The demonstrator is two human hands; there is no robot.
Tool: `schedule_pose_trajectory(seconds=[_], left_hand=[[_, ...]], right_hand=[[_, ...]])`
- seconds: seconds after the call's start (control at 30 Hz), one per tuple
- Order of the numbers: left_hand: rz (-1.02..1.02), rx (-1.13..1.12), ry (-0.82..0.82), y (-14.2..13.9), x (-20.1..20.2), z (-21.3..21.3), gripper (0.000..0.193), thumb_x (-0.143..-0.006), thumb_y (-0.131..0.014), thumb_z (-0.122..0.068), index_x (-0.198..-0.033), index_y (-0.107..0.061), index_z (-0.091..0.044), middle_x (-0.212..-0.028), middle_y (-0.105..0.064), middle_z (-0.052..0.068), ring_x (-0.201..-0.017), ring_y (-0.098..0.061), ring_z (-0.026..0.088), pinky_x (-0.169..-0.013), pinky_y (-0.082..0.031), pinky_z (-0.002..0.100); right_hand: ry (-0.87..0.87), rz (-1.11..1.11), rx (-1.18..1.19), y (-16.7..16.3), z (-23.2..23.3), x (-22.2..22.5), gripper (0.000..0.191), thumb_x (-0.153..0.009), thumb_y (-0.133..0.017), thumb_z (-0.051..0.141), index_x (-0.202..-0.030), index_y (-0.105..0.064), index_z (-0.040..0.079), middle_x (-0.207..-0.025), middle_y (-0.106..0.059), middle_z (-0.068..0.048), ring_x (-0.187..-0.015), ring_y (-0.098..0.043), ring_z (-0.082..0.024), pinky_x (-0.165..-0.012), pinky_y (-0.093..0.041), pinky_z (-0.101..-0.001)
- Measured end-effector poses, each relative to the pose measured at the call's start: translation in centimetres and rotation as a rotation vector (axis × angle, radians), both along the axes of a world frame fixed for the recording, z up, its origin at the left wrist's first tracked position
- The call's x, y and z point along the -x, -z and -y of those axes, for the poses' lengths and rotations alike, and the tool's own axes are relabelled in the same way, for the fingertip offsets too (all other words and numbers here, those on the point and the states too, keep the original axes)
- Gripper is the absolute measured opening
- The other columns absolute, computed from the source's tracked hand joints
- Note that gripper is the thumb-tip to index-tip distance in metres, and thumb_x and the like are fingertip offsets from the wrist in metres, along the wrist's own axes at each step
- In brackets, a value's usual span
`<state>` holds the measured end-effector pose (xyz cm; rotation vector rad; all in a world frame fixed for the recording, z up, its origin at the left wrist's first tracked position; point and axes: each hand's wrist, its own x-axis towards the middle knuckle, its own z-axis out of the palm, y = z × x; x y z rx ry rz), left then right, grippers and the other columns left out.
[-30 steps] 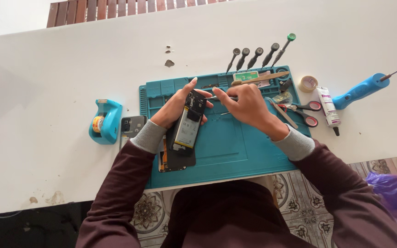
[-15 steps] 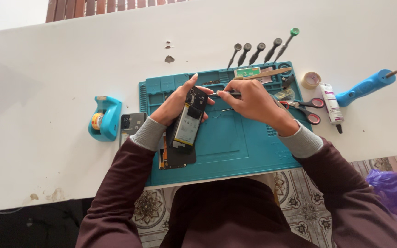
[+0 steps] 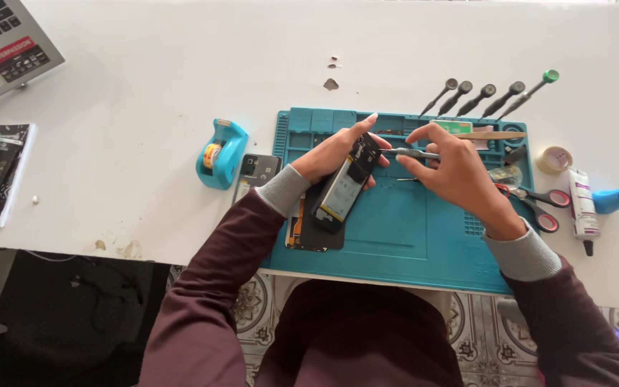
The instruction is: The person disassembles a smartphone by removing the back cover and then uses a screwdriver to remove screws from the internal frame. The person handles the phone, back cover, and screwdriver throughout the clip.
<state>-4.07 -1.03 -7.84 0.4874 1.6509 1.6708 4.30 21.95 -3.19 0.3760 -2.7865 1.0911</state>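
Phone-repair bench set up on a white table.
A teal repair mat, a row of small screwdrivers, scissors, a glue tube, a tape dispenser and a laptop mark it as a small electronics workshop; patterned floor tiles show below.

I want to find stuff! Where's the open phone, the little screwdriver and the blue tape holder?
open phone point(image 3: 343, 188), head view, on its pale battery.
little screwdriver point(image 3: 411, 153), head view, on its grey shaft.
blue tape holder point(image 3: 220, 153), head view, on its curved body.
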Motion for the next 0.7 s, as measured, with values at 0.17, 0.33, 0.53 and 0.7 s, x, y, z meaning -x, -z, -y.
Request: schedule_pose_trajectory(seconds=[0.17, 0.33, 0.53, 0.7], left_hand=[[0.01, -0.002, 0.005, 0.21, 0.03, -0.01, 0.089, -0.093, -0.034, -0.071, -0.128, -0.06, 0.006, -0.095, -0.073, 0.016, -0.062, -0.075, 0.02, -0.052, -0.065, 0.031], [0.0, -0.007, 0.005, 0.43, 0.13, 0.09, 0.089, -0.093, -0.035, -0.071, -0.128, -0.061, 0.006, -0.096, -0.074, 0.016, -0.062, -0.075, 0.02, -0.052, -0.065, 0.031], [-0.008, -0.001, -0.002, 0.59, 0.14, -0.03, 0.089, -0.092, -0.035, -0.071, -0.128, -0.06, 0.005, -0.095, -0.074, 0.017, -0.061, -0.076, 0.02, -0.05, -0.065, 0.031], [-0.016, 0.0, 0.002, 0.57, -0.07, 0.08, 0.089, -0.093, -0.034, -0.072, -0.129, -0.061, 0.006, -0.096, -0.074, 0.017, -0.062, -0.076, 0.02, -0.05, -0.065, 0.031]], right_hand=[[-0.028, -0.024, -0.029, 0.35, -0.31, 0.13, 0.044, -0.087, -0.077, 0.033, -0.114, -0.067, 0.0, -0.083, -0.073, -0.019, -0.07, -0.07, -0.023, -0.062, -0.053, -0.0349], [0.084, 0.152, -0.146, 0.54, -0.36, 0.29, 0.035, -0.098, -0.073, 0.037, -0.109, -0.074, 0.004, -0.066, -0.068, -0.014, -0.059, -0.066, -0.02, -0.057, -0.049, -0.0344], [0.02, 0.071, -0.092, 0.39, -0.29, 0.11, 0.038, -0.087, -0.074, 0.031, -0.108, -0.07, 0.0, -0.06, -0.064, -0.01, -0.049, -0.054, -0.019, -0.047, -0.038, -0.035], [-0.022, -0.018, -0.095, 0.2, -0.19, 0.06, 0.034, -0.096, -0.076, 0.035, -0.105, -0.072, 0.003, -0.063, -0.065, -0.009, -0.054, -0.059, -0.014, -0.052, -0.044, -0.0309]])
